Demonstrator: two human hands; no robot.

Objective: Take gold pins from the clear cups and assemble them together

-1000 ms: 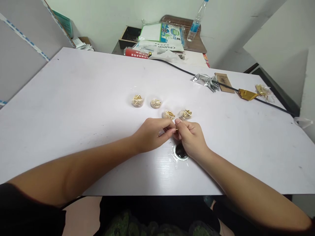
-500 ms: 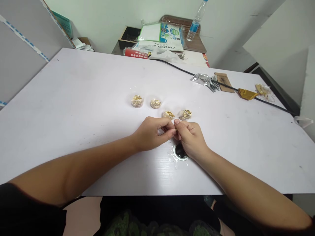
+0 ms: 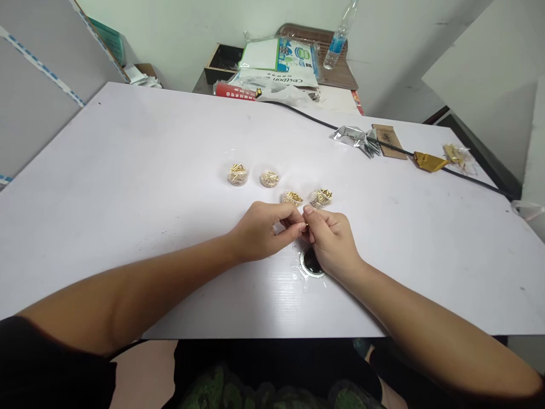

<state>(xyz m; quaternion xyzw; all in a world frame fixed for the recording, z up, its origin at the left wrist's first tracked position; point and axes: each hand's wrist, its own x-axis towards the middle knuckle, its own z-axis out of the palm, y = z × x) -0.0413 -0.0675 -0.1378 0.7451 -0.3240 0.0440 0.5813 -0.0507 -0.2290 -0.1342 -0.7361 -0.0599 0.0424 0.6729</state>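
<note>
My left hand (image 3: 261, 232) and my right hand (image 3: 332, 240) meet fingertip to fingertip over the near middle of the white table (image 3: 128, 170). Both are pinched shut on something tiny between them, too small to name; a speck of gold shows there. Just beyond my fingers sit several small clear dishes of gold metal bits: one at the far left (image 3: 237, 174), one beside it (image 3: 269, 178), one closest to my left fingers (image 3: 292, 197) and one closest to my right fingers (image 3: 321, 197). A round dish with a dark middle (image 3: 310, 264) lies partly under my right wrist.
A black cable (image 3: 395, 149) crosses the table's far right, past a crumpled silver foil bag (image 3: 356, 138), a brown card (image 3: 386, 137) and a gold foil wrapper (image 3: 428, 162). Behind the table are printed bags (image 3: 279, 62), a dark box (image 3: 223, 59) and a plastic water bottle (image 3: 339, 38).
Barely anything: both hands stay pinched together at the same spot, with only slight finger shifts and a small camera wobble.
</note>
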